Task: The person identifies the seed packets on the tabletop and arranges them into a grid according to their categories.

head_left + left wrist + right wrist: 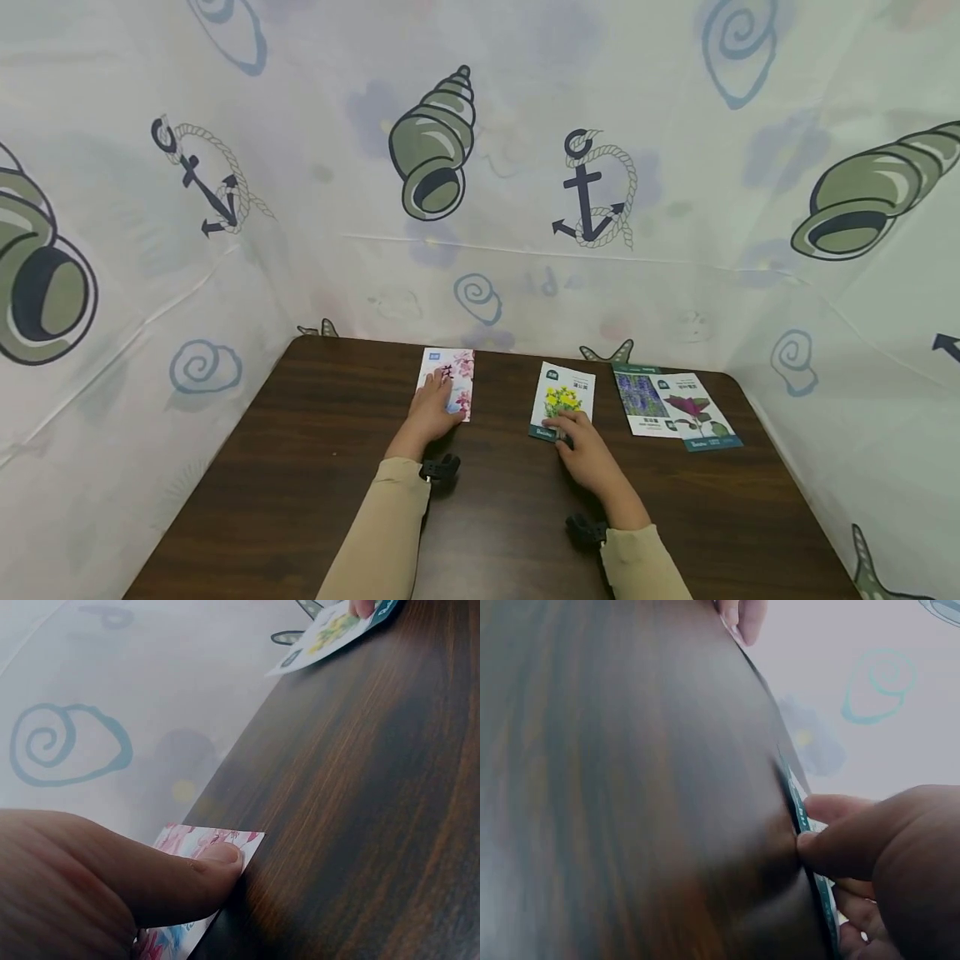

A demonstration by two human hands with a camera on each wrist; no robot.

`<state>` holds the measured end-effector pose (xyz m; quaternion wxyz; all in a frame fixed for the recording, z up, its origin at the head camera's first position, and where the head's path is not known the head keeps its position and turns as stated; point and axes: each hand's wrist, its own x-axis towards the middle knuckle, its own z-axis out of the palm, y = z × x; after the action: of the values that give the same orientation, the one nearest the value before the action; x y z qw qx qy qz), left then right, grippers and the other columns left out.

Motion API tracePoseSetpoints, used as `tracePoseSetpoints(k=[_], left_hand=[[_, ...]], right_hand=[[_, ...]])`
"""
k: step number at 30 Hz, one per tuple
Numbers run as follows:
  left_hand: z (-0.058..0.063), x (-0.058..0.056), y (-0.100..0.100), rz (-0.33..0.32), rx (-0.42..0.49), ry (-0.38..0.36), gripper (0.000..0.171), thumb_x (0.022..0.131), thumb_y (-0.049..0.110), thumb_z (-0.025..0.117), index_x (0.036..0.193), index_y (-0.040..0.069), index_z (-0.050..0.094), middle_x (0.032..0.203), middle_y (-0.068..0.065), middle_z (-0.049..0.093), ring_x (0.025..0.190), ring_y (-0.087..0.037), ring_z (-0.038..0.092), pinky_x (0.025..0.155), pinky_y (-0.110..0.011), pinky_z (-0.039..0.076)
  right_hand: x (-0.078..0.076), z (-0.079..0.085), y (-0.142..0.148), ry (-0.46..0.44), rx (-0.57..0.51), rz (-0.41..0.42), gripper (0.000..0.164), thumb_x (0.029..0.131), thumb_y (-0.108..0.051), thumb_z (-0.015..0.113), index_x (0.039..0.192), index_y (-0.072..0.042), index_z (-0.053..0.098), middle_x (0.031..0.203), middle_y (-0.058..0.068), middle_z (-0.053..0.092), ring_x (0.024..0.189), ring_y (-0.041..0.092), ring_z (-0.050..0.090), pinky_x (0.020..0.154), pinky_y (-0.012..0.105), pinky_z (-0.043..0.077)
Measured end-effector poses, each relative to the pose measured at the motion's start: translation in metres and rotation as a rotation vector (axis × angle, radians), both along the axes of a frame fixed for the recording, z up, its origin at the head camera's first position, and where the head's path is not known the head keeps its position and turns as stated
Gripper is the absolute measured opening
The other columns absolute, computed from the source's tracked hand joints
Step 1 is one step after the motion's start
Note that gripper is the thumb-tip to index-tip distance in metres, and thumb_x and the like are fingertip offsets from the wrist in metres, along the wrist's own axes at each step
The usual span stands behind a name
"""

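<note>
My left hand (431, 412) rests on a flat card printed with pink blossoms (463, 367) near the table's back edge. Its fingers lie stretched over the card, and in the left wrist view the thumb (221, 859) presses on the card's corner. At the lower edge of a white card with yellow flowers (564, 385), my right hand (588, 454) pinches the green strip between thumb and fingers. In the right wrist view this card (826, 900) is seen edge-on, tilted a little off the table, with a shadow beneath it.
To the right lie two more flower cards, one with purple spikes (640, 396) and one with a dark pink bloom (693, 396), the second overlapping the first. The brown table (330, 450) meets a patterned cloth wall (525, 292) at its back and sides.
</note>
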<state>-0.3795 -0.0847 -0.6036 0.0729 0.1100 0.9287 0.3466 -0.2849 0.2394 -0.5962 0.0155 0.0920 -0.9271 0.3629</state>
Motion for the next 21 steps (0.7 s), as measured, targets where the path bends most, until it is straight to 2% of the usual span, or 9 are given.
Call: tracePoseSetpoints(k=[5,9,16,21], left_hand=[[0.001,-0.003,0.001,-0.007,-0.001,0.003,0.088,0.102,0.029,0.074,0.171,-0.002,0.028,0.183,-0.023,0.003,0.171,-0.042,-0.002,0.138,-0.063,0.004],[0.005,0.000,0.000,-0.007,-0.003,0.012,0.088,0.102,0.027,0.074,0.170,-0.004,0.028,0.183,-0.026,0.005,0.171,-0.045,0.000,0.137,-0.064,0.005],[0.005,0.003,0.001,-0.005,0.011,0.004,0.088,0.102,0.025,0.073,0.170,-0.005,0.026,0.182,-0.026,0.004,0.171,-0.045,-0.001,0.138,-0.064,0.004],[0.008,0.006,0.001,0.005,-0.011,0.005,0.087,0.102,0.024,0.074,0.169,-0.006,0.029,0.182,-0.027,0.006,0.171,-0.046,0.002,0.137,-0.065,0.006]], right_hand=[[-0.005,0.000,-0.003,0.043,-0.009,-0.022,0.036,0.102,0.002,0.071,0.135,-0.010,0.072,0.156,0.020,0.057,0.149,0.045,0.053,0.119,0.065,0.046],[-0.006,-0.001,-0.004,0.030,-0.024,-0.021,0.035,0.102,0.000,0.071,0.136,-0.009,0.073,0.163,0.020,0.054,0.156,0.047,0.045,0.124,0.066,0.040],[-0.004,-0.005,-0.008,0.063,-0.002,-0.016,0.038,0.103,0.002,0.069,0.138,-0.011,0.074,0.162,0.019,0.055,0.155,0.052,0.040,0.125,0.072,0.035],[0.001,-0.005,-0.012,0.054,0.031,-0.009,0.043,0.104,0.002,0.066,0.144,-0.015,0.072,0.167,0.014,0.052,0.155,0.047,0.040,0.125,0.073,0.032]])
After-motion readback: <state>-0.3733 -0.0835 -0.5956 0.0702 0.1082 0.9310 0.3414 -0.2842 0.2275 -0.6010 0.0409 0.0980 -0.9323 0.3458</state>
